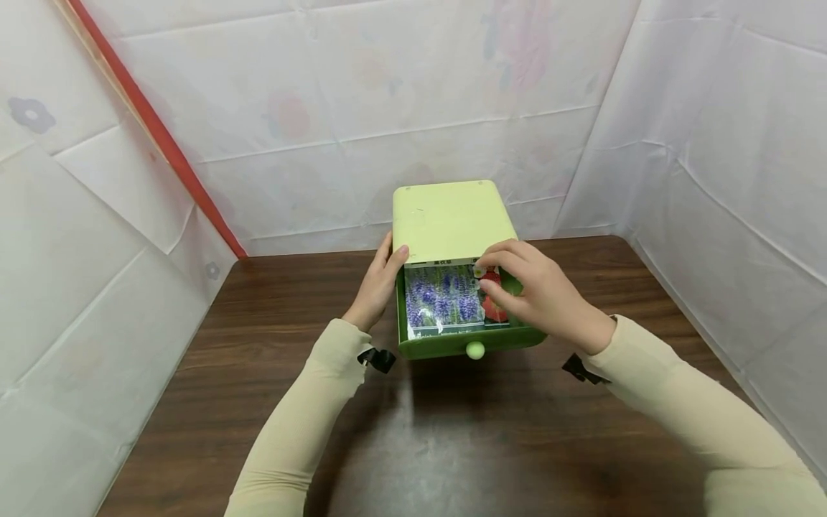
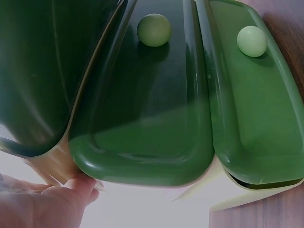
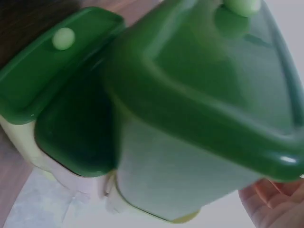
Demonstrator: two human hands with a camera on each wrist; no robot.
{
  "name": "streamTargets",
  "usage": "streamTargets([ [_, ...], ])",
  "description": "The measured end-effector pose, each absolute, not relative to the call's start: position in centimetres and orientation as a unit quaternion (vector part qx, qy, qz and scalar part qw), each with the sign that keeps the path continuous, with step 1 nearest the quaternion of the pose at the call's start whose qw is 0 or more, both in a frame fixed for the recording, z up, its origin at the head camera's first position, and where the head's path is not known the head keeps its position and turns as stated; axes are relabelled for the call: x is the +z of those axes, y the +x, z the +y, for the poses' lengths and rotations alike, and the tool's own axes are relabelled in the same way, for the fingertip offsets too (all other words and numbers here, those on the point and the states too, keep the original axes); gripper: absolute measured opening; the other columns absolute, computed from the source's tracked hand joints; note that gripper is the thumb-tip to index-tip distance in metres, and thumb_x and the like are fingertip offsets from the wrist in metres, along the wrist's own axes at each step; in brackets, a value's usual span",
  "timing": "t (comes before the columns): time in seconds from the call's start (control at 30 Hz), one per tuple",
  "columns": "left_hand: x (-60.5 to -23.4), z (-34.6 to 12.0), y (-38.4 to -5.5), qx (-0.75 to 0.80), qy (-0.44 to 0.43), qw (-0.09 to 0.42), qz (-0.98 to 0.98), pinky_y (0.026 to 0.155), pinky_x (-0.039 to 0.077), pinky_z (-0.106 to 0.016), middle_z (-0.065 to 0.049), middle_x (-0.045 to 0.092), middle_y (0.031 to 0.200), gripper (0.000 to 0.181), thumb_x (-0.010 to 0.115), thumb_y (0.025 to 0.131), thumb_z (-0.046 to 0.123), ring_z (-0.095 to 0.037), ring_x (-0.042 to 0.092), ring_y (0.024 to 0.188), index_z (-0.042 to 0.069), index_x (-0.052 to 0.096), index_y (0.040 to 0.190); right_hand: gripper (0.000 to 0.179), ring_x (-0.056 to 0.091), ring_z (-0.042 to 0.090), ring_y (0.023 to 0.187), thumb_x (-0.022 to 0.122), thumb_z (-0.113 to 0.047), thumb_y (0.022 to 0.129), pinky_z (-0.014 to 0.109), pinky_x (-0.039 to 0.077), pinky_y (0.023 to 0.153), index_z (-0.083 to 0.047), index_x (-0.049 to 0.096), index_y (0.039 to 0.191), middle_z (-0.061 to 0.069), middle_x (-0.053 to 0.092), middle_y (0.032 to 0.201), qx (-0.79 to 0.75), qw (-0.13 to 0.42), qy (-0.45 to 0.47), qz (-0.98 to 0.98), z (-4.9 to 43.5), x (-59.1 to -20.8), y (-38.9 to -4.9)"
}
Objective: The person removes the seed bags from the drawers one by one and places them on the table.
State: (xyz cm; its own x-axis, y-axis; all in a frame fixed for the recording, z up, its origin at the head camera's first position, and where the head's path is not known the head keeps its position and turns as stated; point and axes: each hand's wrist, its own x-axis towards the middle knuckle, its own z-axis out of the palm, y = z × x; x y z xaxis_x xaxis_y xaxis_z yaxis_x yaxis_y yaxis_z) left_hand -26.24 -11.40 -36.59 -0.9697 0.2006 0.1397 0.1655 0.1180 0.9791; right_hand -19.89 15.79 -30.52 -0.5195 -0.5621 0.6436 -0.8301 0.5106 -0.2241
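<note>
A pale yellow-green drawer cabinet (image 1: 452, 219) stands on the table with its green top drawer (image 1: 446, 349) pulled out. Inside lie a packet with purple lavender flowers (image 1: 439, 298) and, at the right, a packet with red flowers (image 1: 494, 309). My left hand (image 1: 377, 283) rests against the cabinet's left side, thumb at its top front edge. Over the drawer's right part, my right hand (image 1: 539, 287) has bent fingers at the red-flower packet, a gap showing between thumb and forefinger. In the right wrist view, my right hand (image 3: 280, 202) is partly hidden behind the drawer.
Below the pulled-out drawer, a middle drawer (image 2: 142, 118) and a lower drawer (image 2: 261, 109) have round pale knobs. A dark wooden table (image 1: 278, 345) carries the cabinet. White sheeting (image 1: 362, 136) hangs behind and at both sides, close to the cabinet's back.
</note>
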Motion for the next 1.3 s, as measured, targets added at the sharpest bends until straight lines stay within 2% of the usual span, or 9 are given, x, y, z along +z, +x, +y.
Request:
streamTargets([
  [0.17, -36.6, -11.4, -26.2, 0.653, 0.126, 0.011, 0.747, 0.122, 0.015, -0.047, 0.006, 0.004, 0.166, 0.076, 0.043, 0.099, 0.060, -0.016, 0.008, 0.153, 0.031, 0.006, 0.159, 0.029, 0.060, 0.023, 0.103, 0.074, -0.019, 0.089, 0.039, 0.051, 0.086, -0.007, 0.067, 0.115, 0.007, 0.063, 0.117, 0.225, 0.194, 0.418, -0.859, 15.5, -30.9, -20.6],
  [0.37, -36.6, -11.5, -26.3, 0.651, 0.128, 0.015, 0.748, 0.123, 0.014, -0.047, 0.007, 0.002, 0.166, 0.074, 0.042, 0.100, 0.057, -0.015, 0.006, 0.153, 0.030, 0.004, 0.159, 0.042, 0.060, 0.024, 0.109, 0.069, -0.031, 0.093, 0.044, 0.050, 0.091, -0.008, 0.063, 0.127, 0.007, 0.062, 0.126, 0.182, 0.093, 0.384, -0.900, 15.0, -30.7, -21.1],
  [0.6, -36.7, -11.6, -26.6, 0.645, 0.124, 0.024, 0.754, 0.123, 0.014, -0.046, 0.005, -0.001, 0.166, 0.071, 0.039, 0.103, 0.050, -0.016, 0.003, 0.153, 0.029, 0.000, 0.158, 0.061, 0.051, 0.012, 0.076, 0.064, -0.048, 0.093, 0.034, 0.043, 0.069, -0.014, 0.051, 0.142, 0.006, 0.059, 0.121, 0.141, -0.001, 0.351, -0.926, 14.2, -30.8, -21.9],
  [0.7, -36.7, -11.6, -26.8, 0.644, 0.122, 0.026, 0.755, 0.123, 0.013, -0.047, 0.004, -0.002, 0.166, 0.071, 0.039, 0.104, 0.048, -0.017, 0.002, 0.153, 0.028, -0.001, 0.158, 0.071, 0.050, 0.011, 0.073, 0.062, -0.054, 0.092, 0.033, 0.042, 0.068, -0.016, 0.044, 0.148, 0.006, 0.058, 0.116, 0.128, -0.040, 0.337, -0.932, 14.0, -31.0, -22.3],
  [0.87, -36.6, -11.5, -26.6, 0.649, 0.119, 0.028, 0.751, 0.123, 0.013, -0.046, 0.006, -0.001, 0.166, 0.073, 0.040, 0.102, 0.052, -0.015, 0.003, 0.153, 0.028, 0.000, 0.158, 0.080, 0.059, 0.020, 0.093, 0.060, -0.060, 0.091, 0.042, 0.049, 0.081, -0.016, 0.035, 0.153, 0.009, 0.058, 0.127, 0.112, -0.077, 0.328, -0.935, 13.6, -31.3, -22.8],
  [1.0, -36.6, -11.5, -26.6, 0.651, 0.120, 0.022, 0.749, 0.123, 0.013, -0.047, 0.007, 0.000, 0.166, 0.075, 0.041, 0.101, 0.056, -0.014, 0.004, 0.153, 0.030, 0.002, 0.158, 0.084, 0.060, 0.029, 0.109, 0.061, -0.061, 0.090, 0.051, 0.047, 0.095, -0.014, 0.033, 0.154, 0.015, 0.050, 0.144, 0.101, -0.082, 0.336, -0.933, 13.4, -31.4, -23.0],
  [1.03, -36.6, -11.5, -26.6, 0.651, 0.120, 0.021, 0.749, 0.123, 0.013, -0.047, 0.007, 0.001, 0.166, 0.075, 0.041, 0.100, 0.057, -0.015, 0.004, 0.153, 0.030, 0.003, 0.158, 0.085, 0.060, 0.030, 0.109, 0.061, -0.061, 0.089, 0.052, 0.046, 0.097, -0.013, 0.033, 0.154, 0.017, 0.048, 0.146, 0.100, -0.083, 0.338, -0.932, 13.3, -31.4, -23.0],
  [1.2, -36.7, -11.6, -26.5, 0.652, 0.122, 0.019, 0.748, 0.123, 0.013, -0.047, 0.007, 0.001, 0.166, 0.075, 0.041, 0.100, 0.057, -0.015, 0.004, 0.153, 0.030, 0.003, 0.158, 0.085, 0.048, 0.040, 0.131, 0.065, -0.056, 0.089, 0.057, 0.039, 0.106, -0.013, 0.033, 0.154, 0.023, 0.032, 0.156, 0.108, -0.091, 0.338, -0.931, 13.0, -31.4, -22.9],
  [1.3, -36.7, -11.6, -26.5, 0.653, 0.124, 0.018, 0.747, 0.123, 0.014, -0.047, 0.006, 0.002, 0.166, 0.076, 0.041, 0.100, 0.057, -0.016, 0.005, 0.153, 0.029, 0.003, 0.159, 0.081, 0.039, 0.041, 0.139, 0.067, -0.050, 0.089, 0.057, 0.037, 0.108, -0.013, 0.034, 0.154, 0.021, 0.030, 0.157, 0.130, -0.099, 0.332, -0.929, 12.8, -31.3, -22.9],
])
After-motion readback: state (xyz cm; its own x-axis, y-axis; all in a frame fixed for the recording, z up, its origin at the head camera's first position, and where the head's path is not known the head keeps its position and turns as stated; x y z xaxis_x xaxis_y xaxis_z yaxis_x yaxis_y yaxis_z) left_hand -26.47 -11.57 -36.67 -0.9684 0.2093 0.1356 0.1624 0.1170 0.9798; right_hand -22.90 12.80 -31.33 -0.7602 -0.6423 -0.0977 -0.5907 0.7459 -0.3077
